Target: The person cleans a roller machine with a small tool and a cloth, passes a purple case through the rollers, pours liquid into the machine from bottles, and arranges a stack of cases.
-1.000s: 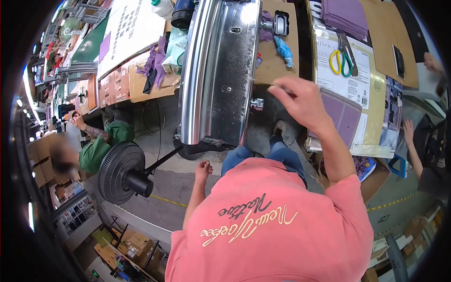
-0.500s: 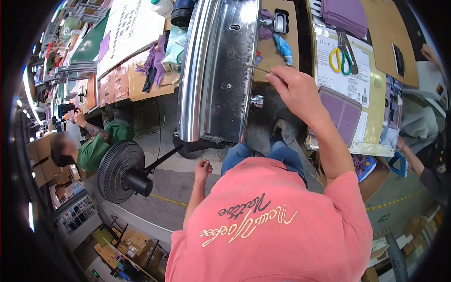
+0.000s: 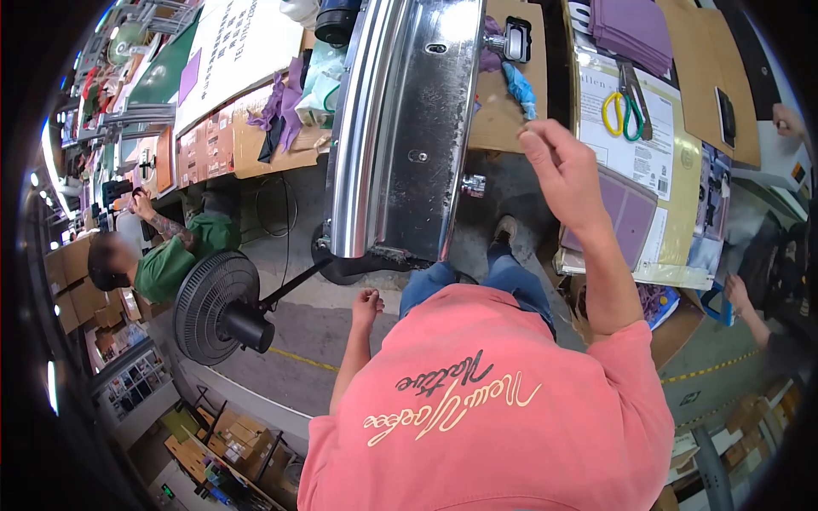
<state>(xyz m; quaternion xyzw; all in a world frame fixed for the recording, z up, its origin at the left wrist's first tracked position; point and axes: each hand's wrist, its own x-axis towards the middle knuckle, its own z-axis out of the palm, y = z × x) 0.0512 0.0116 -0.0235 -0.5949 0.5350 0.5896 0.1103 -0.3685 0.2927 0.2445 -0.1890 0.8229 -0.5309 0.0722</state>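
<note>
My right hand [image 3: 560, 166] is raised to the right of the long metal machine arm [image 3: 417, 111], its thumb and forefinger pinched on a thin stick. That stick is blurred now and mostly hidden by the fingers. Just beyond the fingertips lies a crumpled blue wrapper or cloth [image 3: 520, 88] on cardboard. My left hand [image 3: 367, 304] hangs low at my left side with its fingers curled closed; nothing shows in it. Dark specks mark the arm's flat black face, beside a polished rounded rail [image 3: 362, 145].
On the right table lie yellow-and-green-handled scissors [image 3: 626, 111], purple sheets [image 3: 630, 34] and a phone [image 3: 725, 117]. A black fan [image 3: 217, 308] stands left. One co-worker in green [image 3: 183, 264] sits left; another person's hand [image 3: 737, 292] shows right. Purple scraps [image 3: 290, 106] lie left of the arm.
My right hand has moved right, away from the metal arm, taking the thin stick off its black face. My left hand has barely moved. The view has shifted slightly.
</note>
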